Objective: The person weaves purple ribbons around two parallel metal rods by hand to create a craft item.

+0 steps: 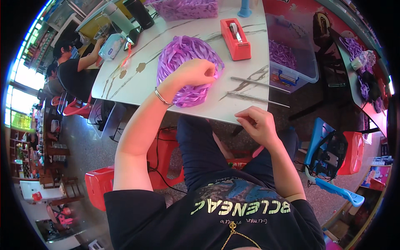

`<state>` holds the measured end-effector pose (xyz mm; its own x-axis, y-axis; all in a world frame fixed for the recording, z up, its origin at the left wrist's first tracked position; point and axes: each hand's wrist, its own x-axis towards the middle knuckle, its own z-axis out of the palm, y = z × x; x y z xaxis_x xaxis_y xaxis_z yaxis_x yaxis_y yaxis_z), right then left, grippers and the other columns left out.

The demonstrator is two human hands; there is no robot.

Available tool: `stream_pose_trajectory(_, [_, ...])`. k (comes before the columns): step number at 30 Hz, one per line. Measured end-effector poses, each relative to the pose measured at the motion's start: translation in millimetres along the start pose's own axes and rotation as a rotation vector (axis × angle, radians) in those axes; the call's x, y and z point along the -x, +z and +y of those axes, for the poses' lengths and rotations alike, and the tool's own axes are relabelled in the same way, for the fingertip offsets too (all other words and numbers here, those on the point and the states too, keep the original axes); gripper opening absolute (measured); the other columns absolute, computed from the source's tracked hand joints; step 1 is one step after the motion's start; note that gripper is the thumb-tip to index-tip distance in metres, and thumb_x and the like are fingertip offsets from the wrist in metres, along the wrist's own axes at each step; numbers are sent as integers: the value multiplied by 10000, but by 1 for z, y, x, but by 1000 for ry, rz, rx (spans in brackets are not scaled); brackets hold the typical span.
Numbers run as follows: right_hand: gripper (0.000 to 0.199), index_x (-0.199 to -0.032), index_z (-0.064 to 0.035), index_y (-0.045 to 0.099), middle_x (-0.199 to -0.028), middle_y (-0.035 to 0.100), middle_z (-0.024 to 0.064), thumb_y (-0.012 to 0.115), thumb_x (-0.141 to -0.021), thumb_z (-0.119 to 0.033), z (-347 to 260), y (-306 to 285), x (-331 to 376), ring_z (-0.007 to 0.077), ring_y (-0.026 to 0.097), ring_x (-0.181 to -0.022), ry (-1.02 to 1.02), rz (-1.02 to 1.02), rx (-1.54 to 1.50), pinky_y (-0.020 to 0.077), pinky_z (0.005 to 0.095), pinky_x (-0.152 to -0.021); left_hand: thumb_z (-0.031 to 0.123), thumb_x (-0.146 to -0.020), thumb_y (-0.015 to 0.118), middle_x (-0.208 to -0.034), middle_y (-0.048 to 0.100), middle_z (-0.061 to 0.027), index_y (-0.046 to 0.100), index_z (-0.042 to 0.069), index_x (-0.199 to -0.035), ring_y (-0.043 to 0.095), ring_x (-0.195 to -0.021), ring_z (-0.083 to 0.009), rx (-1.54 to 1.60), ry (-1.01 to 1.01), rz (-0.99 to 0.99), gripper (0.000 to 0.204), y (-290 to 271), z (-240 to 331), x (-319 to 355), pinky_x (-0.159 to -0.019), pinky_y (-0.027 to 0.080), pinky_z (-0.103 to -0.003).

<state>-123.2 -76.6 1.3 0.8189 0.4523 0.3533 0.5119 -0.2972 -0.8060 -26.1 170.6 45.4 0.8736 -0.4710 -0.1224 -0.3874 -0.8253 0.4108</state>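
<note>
A loose heap of shiny purple ribbon (177,56) lies near the front edge of the white marbled table (146,37). My left hand (196,75) reaches over the heap, its fingers curled closed on the purple ribbon at the right side. Just at the table's front edge is my right hand (259,125), with thumb and fingertips drawn together; whatever is between them, if anything, is too small to make out. Two thin metal rods (260,84) stick out over the table's right edge, beyond my right hand. A red tape dispenser (236,39) stands to the right of the heap.
A clear bin with purple ribbon (291,77) stands right of the table, and a tub of ribbon (183,10) at its far side. Bottles (139,14) and a wipes pack (111,46) are at far left. Another person (77,68) sits beyond. A blue chair (318,141) stands at right.
</note>
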Motion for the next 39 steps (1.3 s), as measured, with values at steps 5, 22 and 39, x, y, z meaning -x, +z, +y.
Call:
stream_pose_trajectory(5, [108,-820,-35,639,-678,568,58,642,-713,-17,1,1,1,123,543,-531,-15,21,7,423,225,-496,192,-842,557,-795,617,-14,544,54,-827,551,-707,-64,666,-87,-190,140,-38,-8,-1,-542,393,-199])
stream_pose_trajectory(22, [92,-795,-45,642,-674,572,52,648,-705,-23,2,5,0,129,534,-518,-68,43,48,412,230,-485,210,-799,601,-799,595,1,548,39,-957,573,-720,-86,485,-149,-390,239,-53,-31,15,-604,438,-222])
stream_pose_trajectory(39, [83,-786,-51,640,-665,573,53,649,-706,-33,0,7,-1,136,537,-519,-59,53,77,411,235,-483,222,-756,630,-753,598,0,600,30,-795,525,-648,-96,403,-242,-112,199,-27,-45,-7,-610,419,-250])
